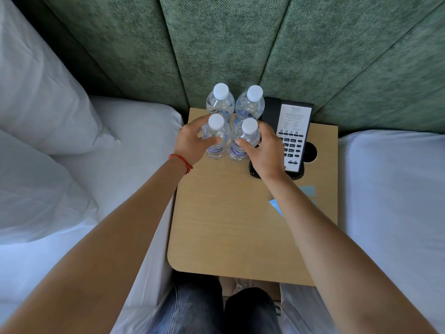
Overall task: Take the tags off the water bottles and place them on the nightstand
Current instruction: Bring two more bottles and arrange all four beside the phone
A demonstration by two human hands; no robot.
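Several clear water bottles with white caps stand in a square at the back of the wooden nightstand [228, 225]. My left hand [192, 143] grips the front left bottle [216, 137] around its body. My right hand [265, 150] grips the front right bottle [245, 141] the same way. The back left bottle [220, 102] and back right bottle [251, 104] stand untouched behind them. No tag shows on any bottle neck. Light blue tags [308, 190] lie flat on the nightstand's right side, partly hidden under my right forearm.
A black phone [292, 138] with a white keypad card sits at the back right, touching distance from my right hand. White beds flank the nightstand, with pillows [43, 112] on the left. A green padded headboard [228, 44] rises behind. My knees are below the front edge.
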